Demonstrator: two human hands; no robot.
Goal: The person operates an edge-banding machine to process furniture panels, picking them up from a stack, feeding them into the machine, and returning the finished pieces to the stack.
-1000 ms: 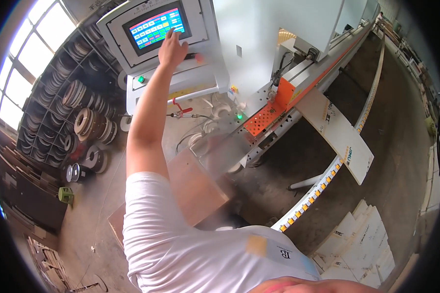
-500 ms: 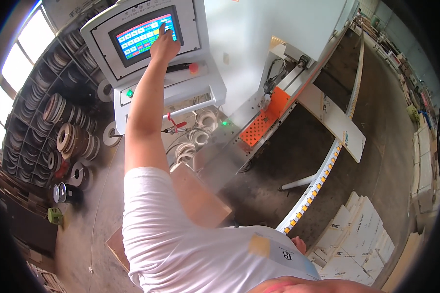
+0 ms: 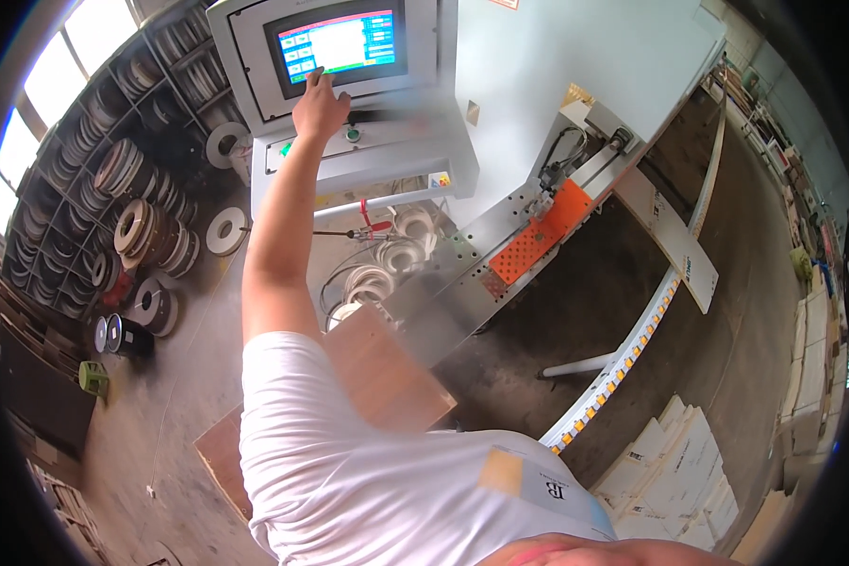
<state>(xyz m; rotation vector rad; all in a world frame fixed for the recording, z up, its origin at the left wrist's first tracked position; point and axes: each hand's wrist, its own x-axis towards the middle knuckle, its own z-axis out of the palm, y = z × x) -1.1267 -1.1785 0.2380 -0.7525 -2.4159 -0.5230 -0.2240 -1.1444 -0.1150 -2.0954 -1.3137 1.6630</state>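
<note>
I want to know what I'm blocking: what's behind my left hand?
Behind your left hand, the lit screen and the grey console show around its outline. The patches directly behind it are covered, so I can't see them.

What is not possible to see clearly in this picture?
Head view:
Left hand: hides whether it touches the screen.
Right hand: out of sight, perhaps behind the shirt.
Brown board: partly hidden by the shirt.
Rail: one stretch hidden by the white board.
Console: top cut off by the upper edge.
</note>
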